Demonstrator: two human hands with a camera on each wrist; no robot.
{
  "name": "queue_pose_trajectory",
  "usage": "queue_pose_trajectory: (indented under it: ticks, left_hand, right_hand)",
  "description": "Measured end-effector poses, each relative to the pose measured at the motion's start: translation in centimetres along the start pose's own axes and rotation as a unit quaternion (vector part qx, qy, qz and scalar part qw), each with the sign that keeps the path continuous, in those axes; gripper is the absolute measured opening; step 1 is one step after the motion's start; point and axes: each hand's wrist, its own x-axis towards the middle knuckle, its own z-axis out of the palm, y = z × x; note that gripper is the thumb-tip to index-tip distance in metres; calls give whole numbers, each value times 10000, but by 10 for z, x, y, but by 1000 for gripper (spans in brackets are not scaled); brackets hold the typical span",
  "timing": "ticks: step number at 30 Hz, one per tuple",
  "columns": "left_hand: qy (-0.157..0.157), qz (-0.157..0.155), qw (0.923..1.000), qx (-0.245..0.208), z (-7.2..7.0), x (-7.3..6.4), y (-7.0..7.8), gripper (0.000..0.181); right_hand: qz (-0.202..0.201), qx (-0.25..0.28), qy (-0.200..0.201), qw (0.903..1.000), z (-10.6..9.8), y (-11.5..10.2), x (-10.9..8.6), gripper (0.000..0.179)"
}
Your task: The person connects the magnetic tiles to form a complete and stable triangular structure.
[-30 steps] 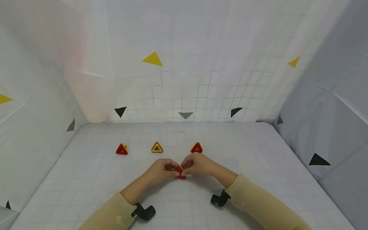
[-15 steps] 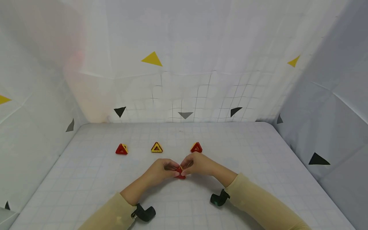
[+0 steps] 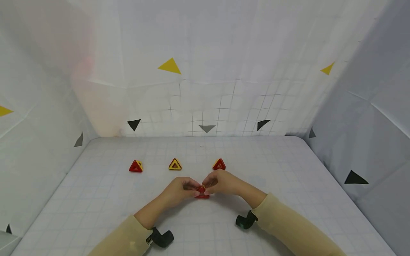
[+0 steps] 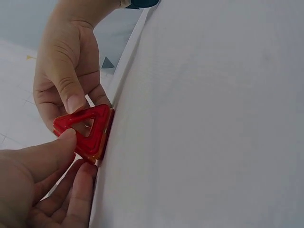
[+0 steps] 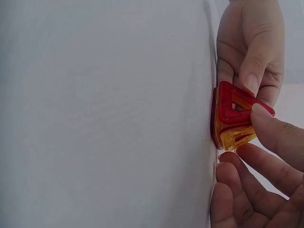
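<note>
In the head view, a small pyramid of red and yellow magnetic triangle tiles (image 3: 202,193) stands on the table between my hands. My left hand (image 3: 177,192) pinches its left side with thumb and fingers. From the right, my right hand (image 3: 224,184) pinches the same pyramid. In the left wrist view, both thumbs press on the red front tile (image 4: 97,130), which has an open triangle in its middle. A yellow tile (image 5: 232,138) shows at the pyramid's side in the right wrist view. My fingers partly hide the back faces.
Three more tile pyramids stand in a row farther back: one red and yellow (image 3: 136,166) at left, one yellow-faced (image 3: 175,164) in the middle, one red-faced (image 3: 219,164) just beyond my right hand. White cloth walls (image 3: 205,106) enclose the white gridded table (image 3: 105,199).
The held pyramid has shifted slightly to the right, and more of its red front shows. My right hand has moved a little to the right. My left hand stays nearly still.
</note>
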Motion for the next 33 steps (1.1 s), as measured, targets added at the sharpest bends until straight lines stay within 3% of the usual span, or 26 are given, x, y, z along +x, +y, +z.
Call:
queue_pose_trajectory:
  ticks: [6,17,20,28,33]
  left_hand:
    - [92,26,9999,43,1,0,1,20]
    - [562,-291,9962,603,-9,-4,-2,16]
    - [723,-427,9948,585,-12,-8,-4,17]
    - [1150,-513,9910,463,-24,-22,-8,16]
    - [1484,-553,9863,469,-31,-31,-10,14]
  right_hand:
    - [-1,97,54,9999,1,-3,-3,23]
    - [-503,-37,422,9978,10,-11,-8,19]
    - [-442,-144,393,9981,10,-11,-9,17]
    - [-215,-771,519,9954,-3,0,-22,14]
    - [-274,-802,594,9946,-14,11,-33,13]
